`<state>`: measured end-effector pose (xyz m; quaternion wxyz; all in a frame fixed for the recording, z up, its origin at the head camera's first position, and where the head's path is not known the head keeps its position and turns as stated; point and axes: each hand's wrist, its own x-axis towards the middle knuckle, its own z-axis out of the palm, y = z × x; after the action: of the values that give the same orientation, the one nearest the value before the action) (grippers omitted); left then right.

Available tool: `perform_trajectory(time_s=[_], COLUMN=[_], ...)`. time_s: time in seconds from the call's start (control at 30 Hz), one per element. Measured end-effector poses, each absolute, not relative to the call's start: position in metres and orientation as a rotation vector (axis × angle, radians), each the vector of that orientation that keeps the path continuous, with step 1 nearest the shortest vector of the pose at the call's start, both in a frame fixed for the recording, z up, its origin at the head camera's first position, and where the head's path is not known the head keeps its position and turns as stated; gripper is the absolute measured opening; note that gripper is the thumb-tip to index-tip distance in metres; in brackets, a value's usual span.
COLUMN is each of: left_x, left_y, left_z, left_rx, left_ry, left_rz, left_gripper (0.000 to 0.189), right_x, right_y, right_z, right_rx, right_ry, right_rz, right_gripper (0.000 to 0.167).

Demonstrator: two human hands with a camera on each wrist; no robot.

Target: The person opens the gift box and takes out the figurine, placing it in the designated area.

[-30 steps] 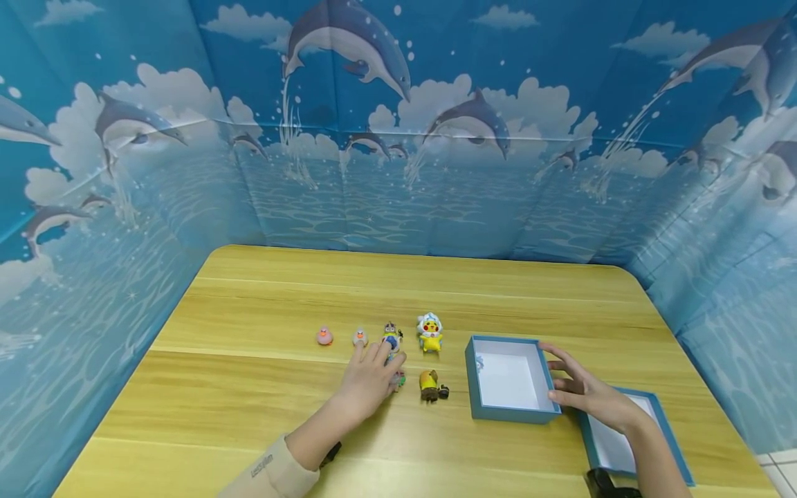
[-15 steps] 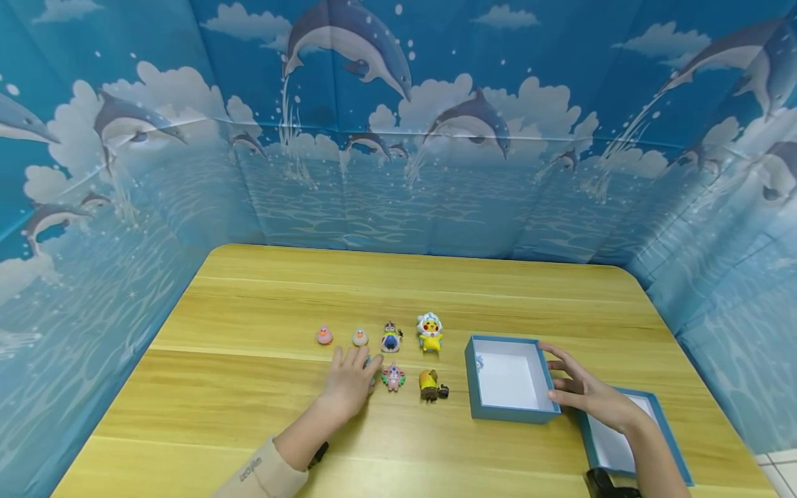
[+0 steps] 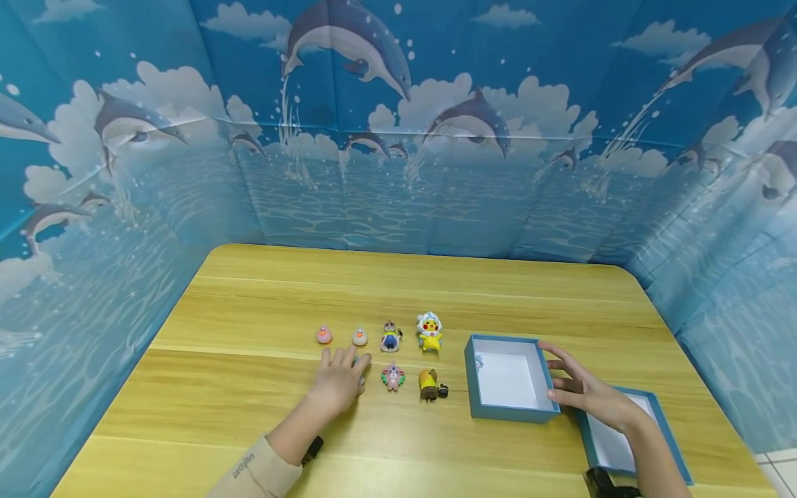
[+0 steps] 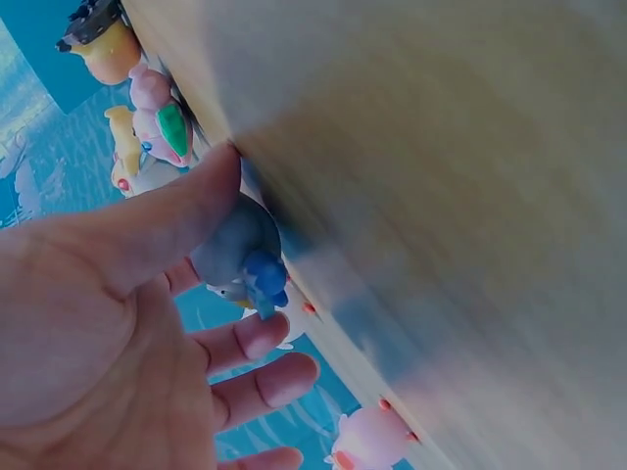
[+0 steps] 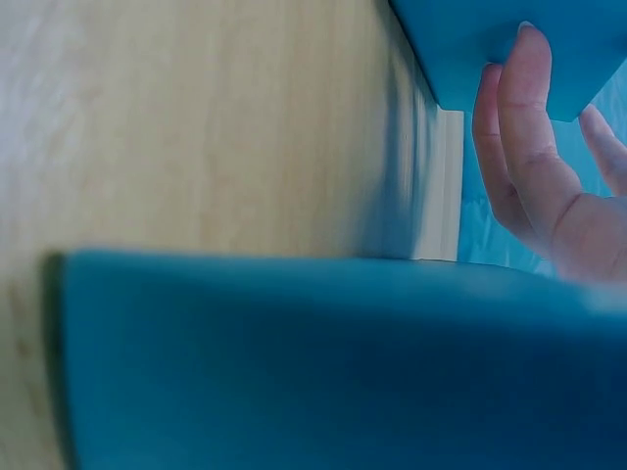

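My left hand [image 3: 338,384] is low over the table, left of the pink rabbit-like figure [image 3: 393,377]. Between its thumb and index finger it pinches a small grey-and-blue toy figure [image 4: 240,250], mostly covered by the hand in the head view. The other fingers are spread loosely. Just beyond these fingers sit a pink duck [image 3: 324,335] and a white duck [image 3: 360,337]. On the right, my right hand [image 3: 594,398] rests its fingers against the outer right side of a blue box [image 3: 515,415] with a white inside; the fingertips touch the wall in the right wrist view.
A crowned figure in blue [image 3: 390,339] and a yellow figure with a white hood [image 3: 429,332] stand at the back. A yellow-and-brown figure [image 3: 428,385] is left of the box. The box lid [image 3: 675,443] lies under the right forearm. A dolphin-print curtain [image 3: 398,194] surrounds the table.
My left hand has moved left with the small grey-and-blue toy figure, uncovering the crowned figure and the pink rabbit-like one. The right hand and box have stayed in place.
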<state>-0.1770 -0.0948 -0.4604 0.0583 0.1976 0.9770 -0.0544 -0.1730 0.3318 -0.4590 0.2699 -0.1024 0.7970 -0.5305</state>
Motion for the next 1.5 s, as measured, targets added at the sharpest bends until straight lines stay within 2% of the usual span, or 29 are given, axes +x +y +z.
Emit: perform_trajectory(time_s=[0.77,1.13,1.5], left_x=[-0.181,-0.179,-0.178], left_y=[-0.100,-0.098,-0.086], left_z=[-0.461,-0.457,-0.448], left_rx=[0.558,0.513,0.667], left_ry=[2.852,2.842,2.972], left_rz=[0.055,0.102,0.080], left_gripper=[0.048,0.058,0.056], right_x=[-0.173,-0.173,-0.172], right_y=[0.332,0.332,0.333], right_z=[-0.459,-0.460,-0.461], right_rx=[-0.279,-0.281,-0.286], right_ry=[2.139,2.158,2.185], right_rz=[-1.440,-1.433,-1.415], right_gripper=[0.073,0.073,0.073])
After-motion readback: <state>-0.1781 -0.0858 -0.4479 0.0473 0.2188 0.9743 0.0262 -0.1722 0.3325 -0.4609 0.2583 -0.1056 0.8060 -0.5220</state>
